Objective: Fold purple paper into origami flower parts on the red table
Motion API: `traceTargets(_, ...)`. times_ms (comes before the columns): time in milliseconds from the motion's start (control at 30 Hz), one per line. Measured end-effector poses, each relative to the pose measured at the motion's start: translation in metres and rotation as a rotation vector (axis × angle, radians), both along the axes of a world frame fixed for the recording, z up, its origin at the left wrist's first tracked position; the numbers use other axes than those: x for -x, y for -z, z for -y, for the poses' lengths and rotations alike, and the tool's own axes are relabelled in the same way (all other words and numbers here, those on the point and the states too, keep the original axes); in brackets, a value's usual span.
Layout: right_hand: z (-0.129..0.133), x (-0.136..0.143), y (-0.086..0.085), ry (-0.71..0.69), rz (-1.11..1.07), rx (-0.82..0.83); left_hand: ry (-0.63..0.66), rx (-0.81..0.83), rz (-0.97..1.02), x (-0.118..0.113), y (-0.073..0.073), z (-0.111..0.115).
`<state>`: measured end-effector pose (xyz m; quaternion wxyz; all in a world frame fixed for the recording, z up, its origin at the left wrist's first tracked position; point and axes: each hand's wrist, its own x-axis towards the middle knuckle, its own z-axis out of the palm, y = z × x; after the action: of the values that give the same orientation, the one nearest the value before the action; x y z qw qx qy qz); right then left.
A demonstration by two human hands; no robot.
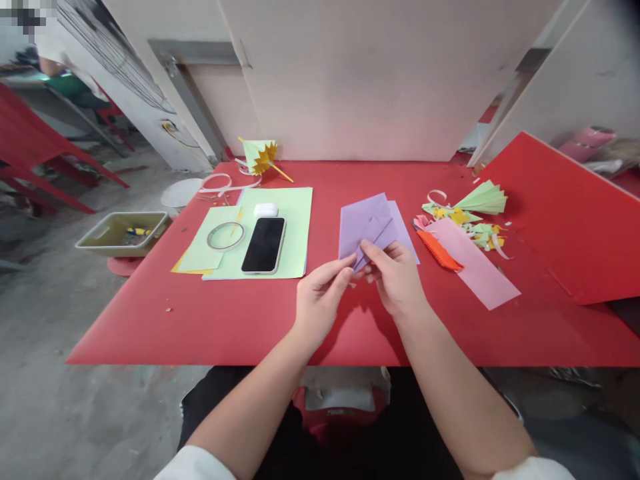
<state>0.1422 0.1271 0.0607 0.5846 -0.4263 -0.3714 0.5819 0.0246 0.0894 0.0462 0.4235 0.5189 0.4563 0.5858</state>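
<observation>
Both hands meet on a folded sheet of purple paper (pixel 367 223) above the middle of the red table. The fingers of my left hand (pixel 323 293) pinch its lower left corner. With thumb and fingertips, my right hand (pixel 395 273) grips its lower right part, where narrow folds overlap. Behind it, a lighter purple sheet (pixel 406 230) shows at the right. An orange utility knife (pixel 440 251) lies to the right of my hands, partly on a pink paper strip (pixel 475 267). Some fingertips are hidden behind the paper.
Left on the red table (pixel 210 333) are green sheets (pixel 295 233), a tape roll (pixel 226 236), a phone (pixel 264 245) and a white case (pixel 266 210). A small paper umbrella (pixel 260 153) stands behind. Scraps (pixel 483 233) and a pleated green fan (pixel 483 199) lie right, near a red board (pixel 575 220).
</observation>
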Motion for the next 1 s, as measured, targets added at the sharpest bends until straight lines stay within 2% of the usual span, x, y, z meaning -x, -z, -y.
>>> traceTargets(167,-0.001,-0.004,-0.002,0.011,-0.006,-0.004,0.083,0.077,0.104,0.001,0.001,-0.002)
traceTargets(333,0.000,-0.004,-0.004,-0.024,-0.013,-0.042,0.112,0.067,0.169,0.003,0.003,-0.005)
traceTargets(500,0.002,-0.005,-0.006,-0.063,0.013,-0.074,0.216,0.006,0.192,0.007,0.002,-0.007)
traceTargets(633,0.005,-0.005,-0.008,-0.188,0.103,-0.085,0.146,-0.063,0.102,0.010,0.001,-0.006)
traceTargets(767,0.008,-0.007,-0.010,-0.253,0.091,-0.134,0.064,-0.115,-0.022,0.013,-0.001,-0.003)
traceTargets(900,0.011,-0.011,-0.018,-0.177,0.124,-0.212,-0.032,-0.233,-0.186,0.015,-0.003,0.001)
traceTargets(1000,0.015,-0.012,-0.025,-0.077,0.152,-0.261,-0.032,-0.306,-0.249,0.015,-0.003,0.003)
